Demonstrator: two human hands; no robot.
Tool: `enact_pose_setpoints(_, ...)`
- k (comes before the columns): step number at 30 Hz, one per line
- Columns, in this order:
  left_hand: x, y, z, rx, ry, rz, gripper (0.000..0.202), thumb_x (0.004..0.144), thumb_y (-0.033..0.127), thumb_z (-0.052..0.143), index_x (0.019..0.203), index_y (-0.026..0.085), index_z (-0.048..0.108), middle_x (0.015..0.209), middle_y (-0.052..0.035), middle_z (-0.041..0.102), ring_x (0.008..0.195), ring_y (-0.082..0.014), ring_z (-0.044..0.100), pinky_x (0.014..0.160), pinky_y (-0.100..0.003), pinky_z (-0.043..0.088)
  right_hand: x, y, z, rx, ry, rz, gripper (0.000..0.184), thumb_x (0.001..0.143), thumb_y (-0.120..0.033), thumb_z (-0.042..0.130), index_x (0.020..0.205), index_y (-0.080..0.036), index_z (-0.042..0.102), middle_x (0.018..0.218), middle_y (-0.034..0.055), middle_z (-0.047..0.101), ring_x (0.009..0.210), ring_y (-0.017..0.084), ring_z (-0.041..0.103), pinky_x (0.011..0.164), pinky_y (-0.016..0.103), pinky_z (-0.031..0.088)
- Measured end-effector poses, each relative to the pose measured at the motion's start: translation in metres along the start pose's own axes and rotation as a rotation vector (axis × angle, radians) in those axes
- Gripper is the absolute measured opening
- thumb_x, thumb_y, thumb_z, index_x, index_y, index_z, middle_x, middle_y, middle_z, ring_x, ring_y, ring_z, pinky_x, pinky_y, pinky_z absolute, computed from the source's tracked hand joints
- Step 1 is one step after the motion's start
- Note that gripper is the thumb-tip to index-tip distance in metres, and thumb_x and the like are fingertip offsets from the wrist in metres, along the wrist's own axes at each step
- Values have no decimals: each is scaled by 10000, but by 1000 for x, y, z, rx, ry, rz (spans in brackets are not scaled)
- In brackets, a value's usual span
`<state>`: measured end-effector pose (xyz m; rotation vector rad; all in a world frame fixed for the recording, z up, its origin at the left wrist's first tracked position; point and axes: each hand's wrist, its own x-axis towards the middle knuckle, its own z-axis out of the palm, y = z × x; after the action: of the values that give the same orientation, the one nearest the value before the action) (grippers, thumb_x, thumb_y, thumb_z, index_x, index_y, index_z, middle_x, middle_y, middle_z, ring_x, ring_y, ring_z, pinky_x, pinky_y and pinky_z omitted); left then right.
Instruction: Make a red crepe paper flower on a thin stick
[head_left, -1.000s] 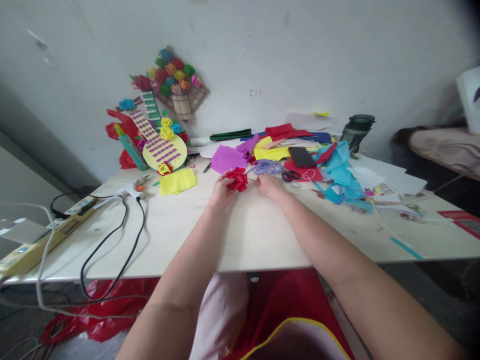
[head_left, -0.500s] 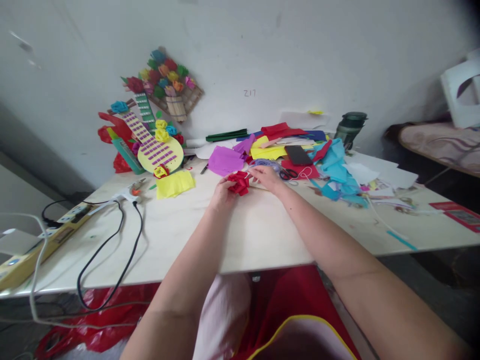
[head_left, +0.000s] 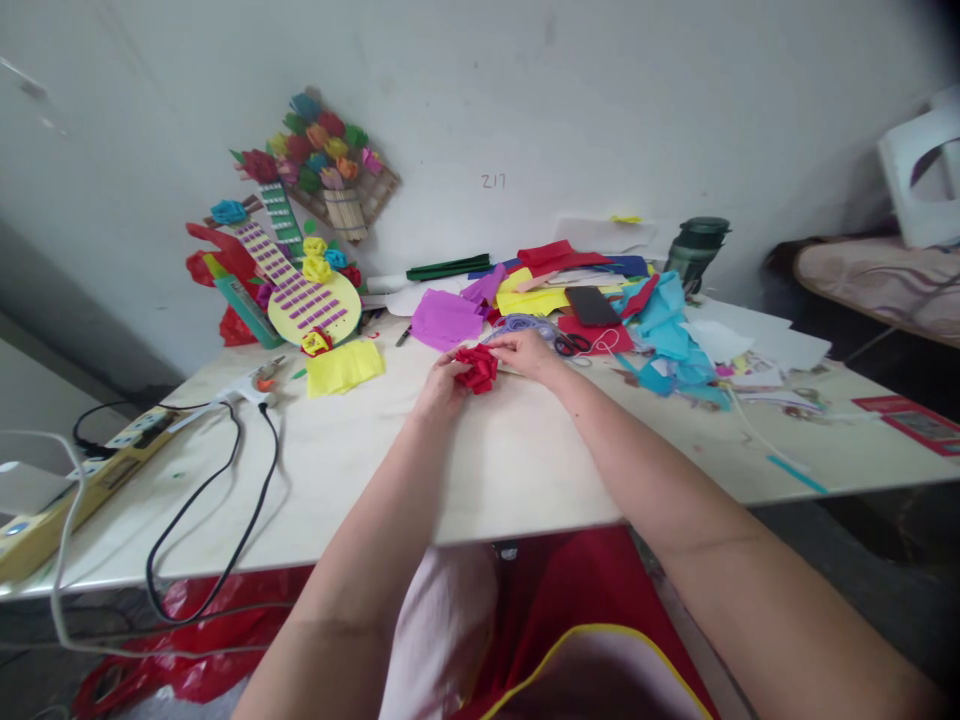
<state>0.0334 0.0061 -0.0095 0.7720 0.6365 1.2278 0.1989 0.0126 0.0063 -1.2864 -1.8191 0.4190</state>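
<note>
A crumpled red paper flower (head_left: 476, 367) rests on the pale table (head_left: 495, 460) between my two hands. My left hand (head_left: 442, 388) is curled against its left side and holds it. My right hand (head_left: 529, 354) reaches in from the right, fingers pinched at the flower's top edge. Just behind my right hand lie a purple coil of string (head_left: 521, 324) and black-handled scissors (head_left: 574, 345).
Coloured paper sheets are piled at the back: purple (head_left: 444, 318), yellow (head_left: 343, 367), red and blue (head_left: 667, 320). A phone (head_left: 591, 305) and a dark green bottle (head_left: 694, 250) stand there. A paper guitar (head_left: 300, 290) leans on the wall. A glue gun (head_left: 247, 380) and power strip (head_left: 90, 480) lie left.
My right hand moved left from the purple string onto the red flower. The view has shifted slightly to the right and up.
</note>
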Motion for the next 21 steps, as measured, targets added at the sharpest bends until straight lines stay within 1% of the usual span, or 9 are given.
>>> enact_pose_setpoints(5, -1, 0, 1, 27, -14, 0, 316, 574, -25, 548, 839, 142, 587, 711, -24, 641, 624, -148, 604, 590, -270, 508, 0, 1, 2, -133, 39, -86, 223, 770, -148, 585, 926, -159, 744, 875, 79, 744, 808, 179, 681, 763, 282, 508)
enact_pose_setpoints(10, -3, 2, 2, 74, -67, -33, 290, 599, 14, 572, 861, 138, 579, 748, -48, 648, 648, -184, 621, 595, -340, 530, -3, -5, 2, -198, 79, -141, 245, 777, -134, 559, 930, -177, 745, 890, 70, 744, 825, 177, 682, 783, 278, 501)
enact_pose_setpoints(13, -3, 2, 1, 85, -74, -28, 293, 599, 11, 568, 864, 137, 574, 742, -46, 642, 633, -170, 614, 593, -321, 527, -5, -7, 2, -196, 85, -170, 249, 770, -122, 556, 919, -176, 747, 892, 69, 744, 813, 170, 681, 777, 268, 499)
enact_pose_setpoints(18, -2, 0, 1, 52, -44, -9, 342, 592, -6, 558, 900, 142, 558, 744, -35, 634, 642, -153, 613, 609, -292, 528, -4, -6, 2, -185, 94, -248, 244, 758, -111, 556, 879, -195, 751, 896, 54, 744, 841, 161, 674, 798, 263, 494)
enact_pose_setpoints(21, -3, 1, 1, 51, -55, -16, 393, 594, 2, 559, 960, 144, 549, 765, -37, 638, 655, -157, 619, 605, -290, 529, -4, -4, 3, -174, 100, -236, 249, 749, -109, 555, 885, -186, 750, 886, 57, 744, 813, 160, 672, 781, 262, 494)
